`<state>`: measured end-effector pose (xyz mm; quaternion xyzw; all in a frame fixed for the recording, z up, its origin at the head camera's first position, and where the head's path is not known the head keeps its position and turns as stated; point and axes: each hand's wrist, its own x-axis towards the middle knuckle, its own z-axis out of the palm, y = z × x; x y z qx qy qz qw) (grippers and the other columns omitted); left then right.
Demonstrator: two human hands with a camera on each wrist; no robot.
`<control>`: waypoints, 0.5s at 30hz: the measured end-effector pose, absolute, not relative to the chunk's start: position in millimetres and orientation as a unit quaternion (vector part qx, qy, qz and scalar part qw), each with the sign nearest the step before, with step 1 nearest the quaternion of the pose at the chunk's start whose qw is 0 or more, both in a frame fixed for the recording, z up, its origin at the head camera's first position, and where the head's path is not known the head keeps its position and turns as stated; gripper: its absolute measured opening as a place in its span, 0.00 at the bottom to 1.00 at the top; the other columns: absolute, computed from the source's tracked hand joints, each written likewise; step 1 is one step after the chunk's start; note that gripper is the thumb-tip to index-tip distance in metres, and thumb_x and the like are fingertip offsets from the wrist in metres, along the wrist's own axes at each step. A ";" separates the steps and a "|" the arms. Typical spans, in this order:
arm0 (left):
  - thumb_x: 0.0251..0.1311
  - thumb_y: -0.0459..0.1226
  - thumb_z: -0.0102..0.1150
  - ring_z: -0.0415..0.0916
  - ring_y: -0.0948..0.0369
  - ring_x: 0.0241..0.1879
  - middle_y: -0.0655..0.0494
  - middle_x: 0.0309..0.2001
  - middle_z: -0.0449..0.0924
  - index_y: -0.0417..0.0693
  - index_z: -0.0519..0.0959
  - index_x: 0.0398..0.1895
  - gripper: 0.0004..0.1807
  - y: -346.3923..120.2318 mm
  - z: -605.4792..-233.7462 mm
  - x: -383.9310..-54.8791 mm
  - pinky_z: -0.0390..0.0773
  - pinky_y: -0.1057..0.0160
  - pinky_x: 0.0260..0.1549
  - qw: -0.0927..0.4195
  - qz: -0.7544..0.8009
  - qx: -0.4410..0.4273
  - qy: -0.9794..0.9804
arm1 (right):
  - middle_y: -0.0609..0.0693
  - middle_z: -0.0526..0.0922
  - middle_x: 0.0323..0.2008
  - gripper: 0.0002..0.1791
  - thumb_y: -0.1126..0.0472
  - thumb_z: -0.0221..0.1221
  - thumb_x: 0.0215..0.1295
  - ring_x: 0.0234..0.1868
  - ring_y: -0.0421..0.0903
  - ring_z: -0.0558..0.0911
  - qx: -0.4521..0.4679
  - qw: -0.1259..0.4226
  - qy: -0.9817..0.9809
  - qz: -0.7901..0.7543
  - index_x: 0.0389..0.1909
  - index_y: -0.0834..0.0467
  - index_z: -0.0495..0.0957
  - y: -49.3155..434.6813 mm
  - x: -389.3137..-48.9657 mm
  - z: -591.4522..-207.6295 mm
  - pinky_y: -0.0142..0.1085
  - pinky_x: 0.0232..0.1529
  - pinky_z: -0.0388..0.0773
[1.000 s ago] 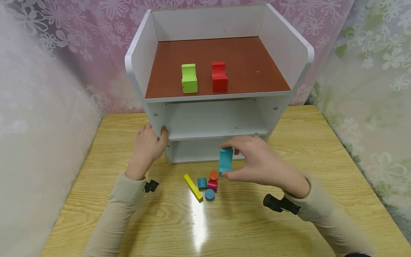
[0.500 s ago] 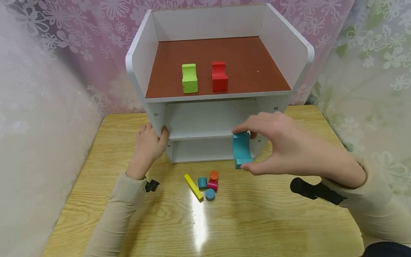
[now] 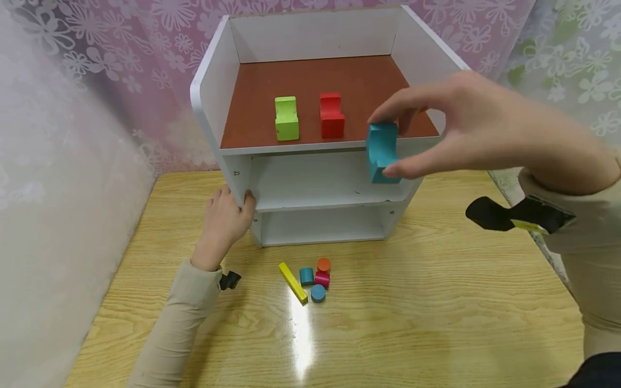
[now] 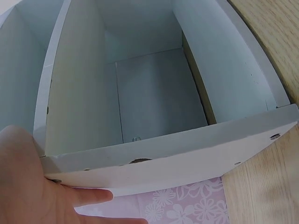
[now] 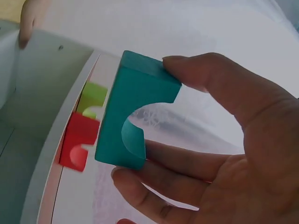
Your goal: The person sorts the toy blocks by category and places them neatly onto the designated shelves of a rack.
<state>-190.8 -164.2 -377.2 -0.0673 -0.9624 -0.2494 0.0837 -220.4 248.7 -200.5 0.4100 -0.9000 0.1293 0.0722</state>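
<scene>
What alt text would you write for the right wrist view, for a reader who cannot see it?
The right hand pinches, between thumb and fingers, a teal block with a rounded notch. Beyond it, a red block and a green block sit on a white shelf unit, and part of the left hand shows at upper left.

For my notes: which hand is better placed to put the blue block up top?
Likely the right hand: it pinches the blue block near the brown top; the left hand grips the white cabinet.
</scene>
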 end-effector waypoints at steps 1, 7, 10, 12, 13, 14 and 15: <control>0.67 0.52 0.30 0.64 0.41 0.51 0.40 0.54 0.68 0.42 0.62 0.67 0.32 -163.9 -377.3 -190.8 0.61 0.41 0.49 0.084 -0.250 -0.066 -0.962 | 0.31 0.79 0.42 0.38 0.36 0.71 0.37 0.43 0.33 0.73 0.405 0.087 -0.902 0.119 0.56 0.31 0.72 236.3 -207.4 -182.8 0.33 0.35 0.63; 0.68 0.52 0.30 0.63 0.41 0.51 0.40 0.54 0.68 0.42 0.62 0.67 0.32 -163.9 -378.3 -191.1 0.61 0.41 0.49 0.083 -0.252 -0.063 -0.962 | 0.44 0.81 0.33 0.28 0.48 0.70 0.47 0.36 0.37 0.72 0.354 0.061 -0.921 0.152 0.52 0.48 0.78 188.7 -172.0 -126.4 0.31 0.36 0.66; 0.68 0.53 0.29 0.63 0.41 0.52 0.40 0.55 0.68 0.42 0.61 0.67 0.33 -163.7 -377.9 -191.0 0.60 0.41 0.50 0.081 -0.252 -0.063 -0.962 | 0.50 0.80 0.34 0.28 0.52 0.69 0.50 0.36 0.40 0.70 0.338 0.045 -0.929 0.145 0.52 0.58 0.77 186.6 -180.8 -121.7 0.30 0.35 0.67; 0.68 0.53 0.29 0.62 0.41 0.53 0.40 0.55 0.68 0.42 0.61 0.68 0.33 -163.6 -377.8 -191.1 0.60 0.41 0.50 0.081 -0.251 -0.063 -0.963 | 0.49 0.80 0.35 0.27 0.50 0.69 0.51 0.37 0.41 0.70 0.334 0.045 -0.932 0.132 0.52 0.56 0.77 186.8 -186.9 -120.5 0.30 0.34 0.67; 0.68 0.53 0.29 0.62 0.41 0.53 0.40 0.55 0.68 0.42 0.61 0.68 0.33 -163.5 -377.8 -191.0 0.60 0.41 0.50 0.081 -0.251 -0.063 -0.963 | 0.49 0.80 0.35 0.28 0.50 0.69 0.51 0.37 0.41 0.70 0.337 0.042 -0.932 0.130 0.52 0.56 0.77 187.6 -191.1 -120.5 0.30 0.34 0.67; 0.68 0.52 0.29 0.63 0.41 0.53 0.40 0.55 0.68 0.42 0.61 0.68 0.33 -163.4 -377.7 -190.9 0.60 0.41 0.50 0.082 -0.250 -0.063 -0.963 | 0.49 0.80 0.35 0.28 0.50 0.69 0.50 0.37 0.41 0.70 0.339 0.040 -0.932 0.126 0.52 0.56 0.77 188.7 -195.3 -120.7 0.29 0.33 0.67; 0.68 0.52 0.29 0.63 0.41 0.53 0.40 0.55 0.68 0.42 0.61 0.68 0.32 -163.3 -377.6 -190.8 0.60 0.41 0.50 0.082 -0.250 -0.063 -0.963 | 0.49 0.79 0.36 0.29 0.49 0.69 0.50 0.38 0.42 0.70 0.341 0.038 -0.932 0.119 0.52 0.55 0.77 189.6 -199.4 -121.1 0.29 0.33 0.67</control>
